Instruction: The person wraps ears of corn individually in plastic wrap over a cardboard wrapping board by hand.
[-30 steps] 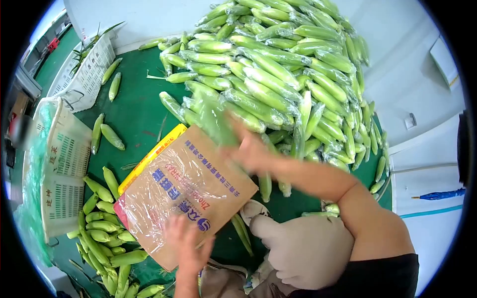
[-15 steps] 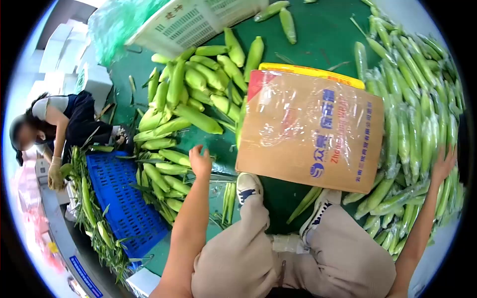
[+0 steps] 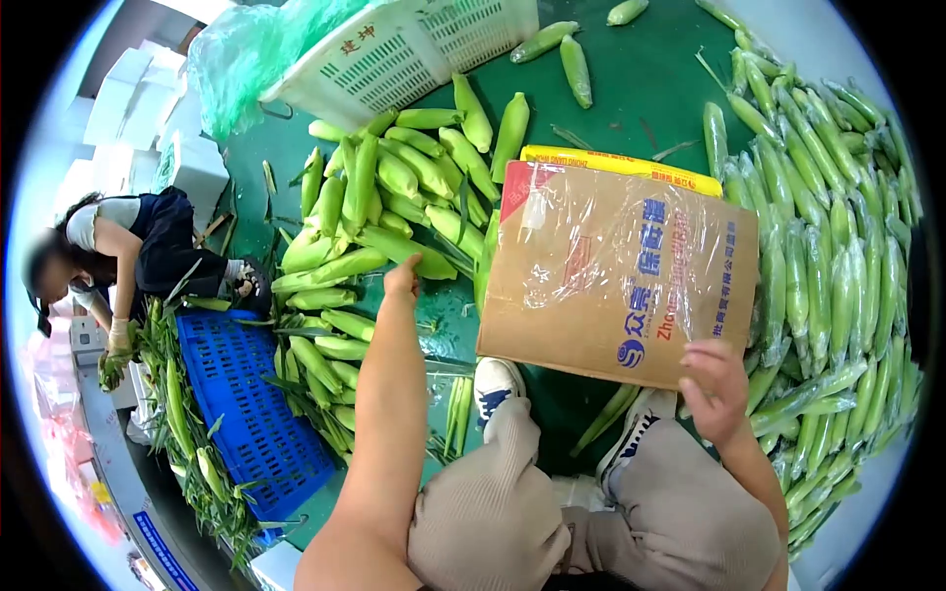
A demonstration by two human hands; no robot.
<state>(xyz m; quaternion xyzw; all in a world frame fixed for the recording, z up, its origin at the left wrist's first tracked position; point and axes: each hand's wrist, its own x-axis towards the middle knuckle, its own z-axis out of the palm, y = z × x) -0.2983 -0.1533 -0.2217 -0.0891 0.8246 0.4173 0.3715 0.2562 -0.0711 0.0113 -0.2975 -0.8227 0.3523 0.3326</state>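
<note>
Green floor runs beneath everything, with white walling at the far right. Left hand reaches to an ear at the near edge of the bare corn; its fingertips seem to touch it, but I cannot tell whether they grip. Right hand hangs at the near right corner of the box, fingers loosely spread, nothing seen in it. Shiny film covers the box top, and a yellow box shows along its far edge. Wrapped corn lies heaped to the right of the box, bare corn to its left. Both shoes stand just below the box. Farther out, a white crate with green plastic sits beyond the bare corn. To the left is a blue crate, with husks along its outer side, and another person bends there, a gloved hand over the husks.
</note>
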